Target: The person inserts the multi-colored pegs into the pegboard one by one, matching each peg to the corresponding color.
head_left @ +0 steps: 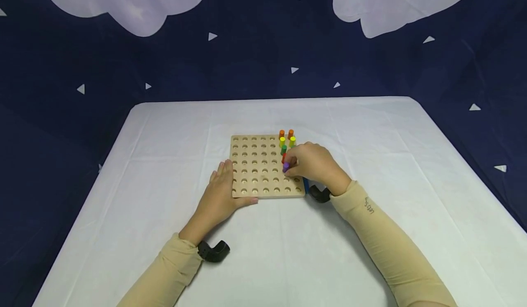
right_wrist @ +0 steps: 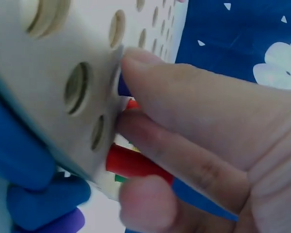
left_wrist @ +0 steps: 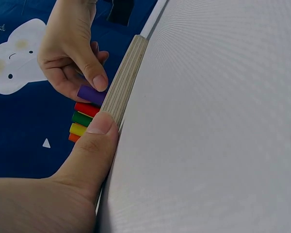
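A square wooden pegboard with rows of round holes lies on the table. My right hand pinches a purple peg between thumb and fingers, upright at a hole near the board's right side; in the left wrist view the purple peg stands beside a red peg. Behind it, orange, yellow and green pegs stand in the board, partly hidden by the right hand. My left hand rests against the board's left edge, its thumb pressing the near edge.
Blue pegs and a purple one are beside the board's right edge, mostly hidden in the head view. A white cloth covers the table. Each wrist carries a black camera mount. A dark blue patterned curtain hangs behind.
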`<state>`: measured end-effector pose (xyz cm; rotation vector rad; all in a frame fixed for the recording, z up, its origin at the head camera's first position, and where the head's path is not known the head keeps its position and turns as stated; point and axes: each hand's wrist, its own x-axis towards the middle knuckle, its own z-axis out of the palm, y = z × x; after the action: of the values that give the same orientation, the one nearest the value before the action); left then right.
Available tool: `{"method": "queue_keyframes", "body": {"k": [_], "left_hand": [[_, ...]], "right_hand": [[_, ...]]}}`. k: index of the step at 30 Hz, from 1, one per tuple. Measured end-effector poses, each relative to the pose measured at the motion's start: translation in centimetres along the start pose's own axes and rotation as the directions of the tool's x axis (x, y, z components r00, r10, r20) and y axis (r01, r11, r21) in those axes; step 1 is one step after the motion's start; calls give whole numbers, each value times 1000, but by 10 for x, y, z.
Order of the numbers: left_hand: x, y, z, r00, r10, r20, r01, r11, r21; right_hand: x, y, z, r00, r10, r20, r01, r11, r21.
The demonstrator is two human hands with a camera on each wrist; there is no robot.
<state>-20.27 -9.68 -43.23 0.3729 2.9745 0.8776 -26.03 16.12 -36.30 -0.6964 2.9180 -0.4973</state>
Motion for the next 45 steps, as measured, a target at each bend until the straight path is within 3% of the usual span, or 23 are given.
{"method": "queue_keyframes", "body": {"k": [8,13,17,23,26,38,45], "left_hand": [[1,1,-1,1000,-2,-2,2,1000,5],[2,1,-3,1000,1,-5,-1,1000,8],[2,1,-3,1000,2,-9,-2,1000,5],[2,1,-4,1000,3,-17,-3,1000,1],[2,1,-4,1000,3,-19,-3,1000,-2],[1,1,-3,1000,0,-13,0,1000,-5],[-1,-1,2,1000,-1,-9,1,1000,-7]], "right_hand": [[-7,1,-22,998,26,51,-27,999,22],[-13,10,-41,992,119,37,-119,993,2],[-14,20,-49,978,196,74,-192,980,-56],[-8,34,-45,939,285,191,-275,958,-77],[-5,38,-41,936,284,206,-273,958,-82],[-2,41,-29,941,279,192,-262,959,-112],[-1,45,-20,935,325,143,-310,944,-116]]}}
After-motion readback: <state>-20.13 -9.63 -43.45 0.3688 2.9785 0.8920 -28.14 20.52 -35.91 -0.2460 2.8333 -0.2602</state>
